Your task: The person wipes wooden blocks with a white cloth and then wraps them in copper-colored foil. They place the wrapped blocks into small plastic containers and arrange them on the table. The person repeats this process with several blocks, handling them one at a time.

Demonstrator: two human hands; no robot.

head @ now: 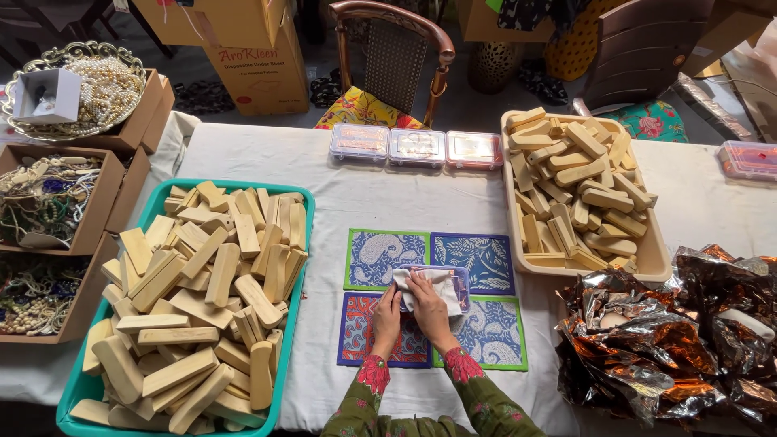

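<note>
White cloth [421, 290] lies draped over a small clear plastic box [460, 285], mid-counter, on four printed mats [477, 257]. Both hands are on it: left hand [387, 317] w/ fingers flat on the cloth's near-left edge, right hand [426, 301] pressing down on top. Neither grip is clamped; fingers look spread and flat on the fabric, not pinching, though fingertips are too small to read exactly.

Handling, as a judgement: cloth is soft, light, floppy, so it'll bunch and slide over smooth plastic; best taken at a corner or edge. Box looks light, thin-walled, stiff but prob. crackable and slippery; hold by the long sides, not the lid centre. Contents can't be seen.

Around: teal tray [301, 243] of pale wood blocks to the left, near the mats. Beige tray [654, 260] w/ more blocks to the right. Three lidded clear boxes [416, 147] in a row at the far edge, another box [749, 159] far right. Crumpled foil [672, 340] at right, close to the mats; it could snag a sleeve. Cardboard boxes of beads [48, 202] far left. Chair [392, 57] behind the counter [267, 150]. Nothing sits between hands and cloth.
</note>
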